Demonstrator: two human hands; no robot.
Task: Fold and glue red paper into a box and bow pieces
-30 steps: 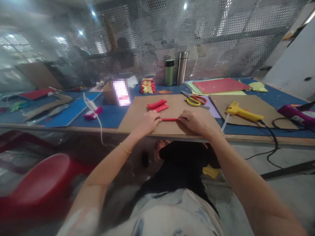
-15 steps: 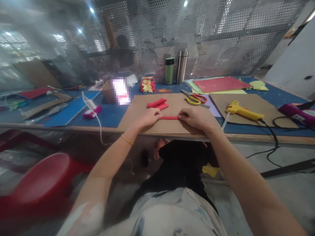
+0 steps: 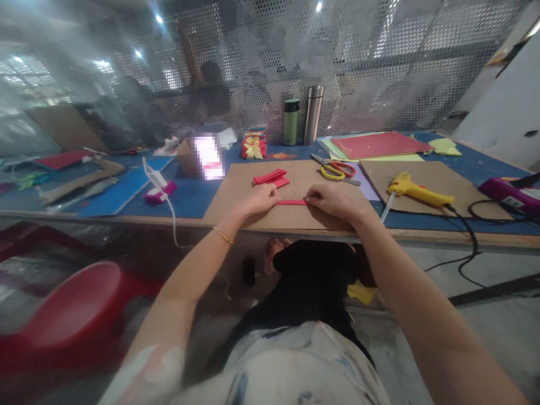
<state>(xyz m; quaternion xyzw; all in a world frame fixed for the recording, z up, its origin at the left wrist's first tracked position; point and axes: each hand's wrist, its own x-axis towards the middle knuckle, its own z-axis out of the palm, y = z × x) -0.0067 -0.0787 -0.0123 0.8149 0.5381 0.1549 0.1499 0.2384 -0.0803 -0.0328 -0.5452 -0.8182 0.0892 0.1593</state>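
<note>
A narrow red strip [image 3: 292, 202], perhaps folded paper or felt, stretches level between my hands just over the cardboard sheet [image 3: 236, 177]. My left hand [image 3: 262, 199] pinches its left end, and my right hand [image 3: 329, 199] pinches the right end. The fingertips of both hands are closed, hiding the strip's ends. Just beyond my left hand lie some folded red pieces [image 3: 272, 178]. Scissors with yellow and red handles [image 3: 337, 170] rest on the cardboard past my right hand.
To the right, a yellow glue gun [image 3: 422, 191] lies on another cardboard piece [image 3: 455, 177]. A green bottle [image 3: 291, 124] and a steel flask [image 3: 313, 117] stand at the back. A purple power strip [image 3: 159, 192] sits left. A red stool [image 3: 80, 304] is below left.
The red strip looks thinner between my fingers than before, as if turned or flattened slightly. Both hands stay in nearly the same place, and the view has shifted a little.
</note>
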